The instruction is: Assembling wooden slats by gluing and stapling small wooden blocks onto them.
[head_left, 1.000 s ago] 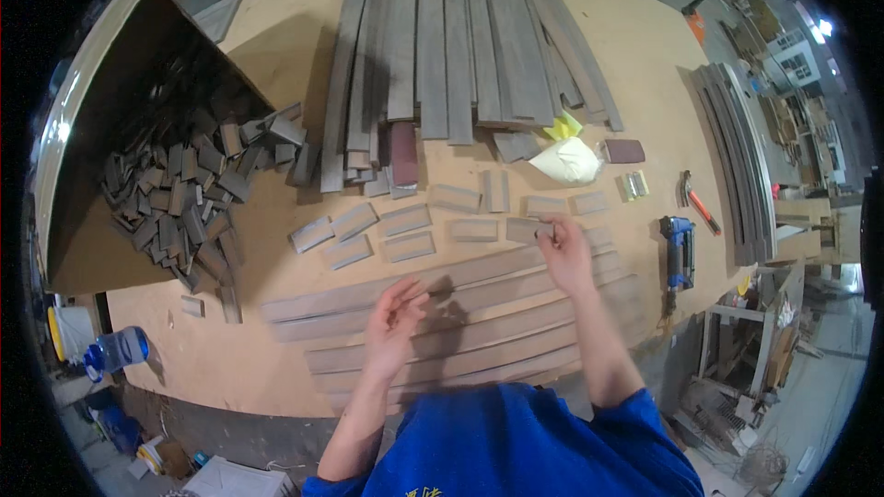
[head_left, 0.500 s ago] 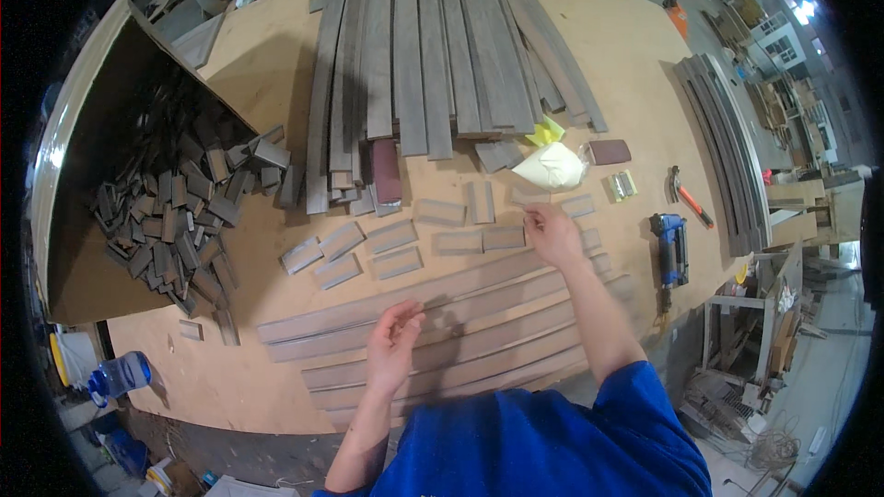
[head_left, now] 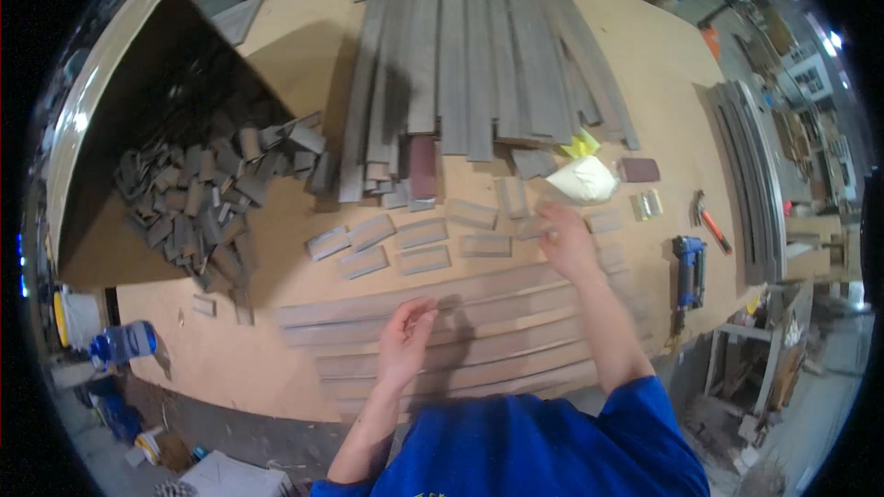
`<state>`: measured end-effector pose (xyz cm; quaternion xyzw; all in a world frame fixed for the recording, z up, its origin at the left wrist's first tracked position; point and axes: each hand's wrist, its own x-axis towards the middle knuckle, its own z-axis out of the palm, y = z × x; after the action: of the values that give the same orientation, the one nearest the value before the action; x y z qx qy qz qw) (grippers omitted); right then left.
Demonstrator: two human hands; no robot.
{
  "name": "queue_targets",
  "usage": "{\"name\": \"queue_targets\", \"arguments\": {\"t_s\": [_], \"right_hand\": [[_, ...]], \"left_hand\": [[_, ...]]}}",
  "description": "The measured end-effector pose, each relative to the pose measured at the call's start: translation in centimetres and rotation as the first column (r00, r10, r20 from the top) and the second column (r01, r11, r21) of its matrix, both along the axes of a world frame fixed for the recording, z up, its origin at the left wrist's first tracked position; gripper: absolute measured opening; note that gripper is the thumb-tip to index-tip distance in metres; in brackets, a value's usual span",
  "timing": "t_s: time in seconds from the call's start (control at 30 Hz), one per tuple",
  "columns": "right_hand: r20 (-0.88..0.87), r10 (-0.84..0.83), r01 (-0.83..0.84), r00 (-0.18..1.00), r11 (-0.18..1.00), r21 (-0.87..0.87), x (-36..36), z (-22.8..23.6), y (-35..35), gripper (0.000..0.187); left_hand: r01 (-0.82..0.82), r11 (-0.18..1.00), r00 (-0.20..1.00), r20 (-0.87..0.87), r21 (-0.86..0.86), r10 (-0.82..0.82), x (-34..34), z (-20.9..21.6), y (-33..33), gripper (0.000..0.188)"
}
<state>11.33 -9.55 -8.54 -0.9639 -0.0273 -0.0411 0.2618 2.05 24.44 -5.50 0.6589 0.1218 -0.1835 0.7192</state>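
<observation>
My right hand (head_left: 568, 241) reaches over the table with its fingers bent together at the end of a small grey-brown wood block (head_left: 529, 227), which it appears to grip; motion blurs the fingertips. Several similar short wood pieces (head_left: 422, 233) lie in loose rows to its left. Curled above long wood strips (head_left: 368, 301), my left hand (head_left: 408, 336) has thumb and fingers close together; whatever they may hold is too blurred to make out. The strips lie side by side across the table in front of me.
Long grey boards (head_left: 451, 64) are stacked at the back. A tipped cardboard box (head_left: 115, 64) spills many wood offcuts (head_left: 198, 189) at left. To the right are a white bag (head_left: 582, 180), a maroon sanding block (head_left: 640, 169), a hammer (head_left: 712, 223) and a blue nail gun (head_left: 689, 271).
The whole view has shifted, moving the table's contents rightward. The block by my right hand has come away from its neighbour and tilted. My left hand stays curled over the strips.
</observation>
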Motion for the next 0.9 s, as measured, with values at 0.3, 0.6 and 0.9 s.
{"name": "queue_targets", "arguments": {"t_s": [0.3,0.6,0.9], "right_hand": [[-0.015,-0.192,0.190,0.981,0.949,0.251,-5.9,1.1,0.6,0.027],[-0.072,-0.143,0.156,0.987,0.960,0.233,-10.2,2.6,4.9,0.026],[-0.070,-0.092,0.113,0.993,0.894,0.433,-9.8,4.6,9.8,0.026]], "left_hand": [[-0.334,0.625,0.911,0.411,0.706,0.022,7.6,-3.8,14.6,0.036],[-0.243,-0.082,0.965,0.249,0.967,0.085,14.8,-5.6,26.8,0.052],[-0.367,0.420,0.930,0.331,0.830,0.158,12.9,-5.1,22.2,0.049]]}}
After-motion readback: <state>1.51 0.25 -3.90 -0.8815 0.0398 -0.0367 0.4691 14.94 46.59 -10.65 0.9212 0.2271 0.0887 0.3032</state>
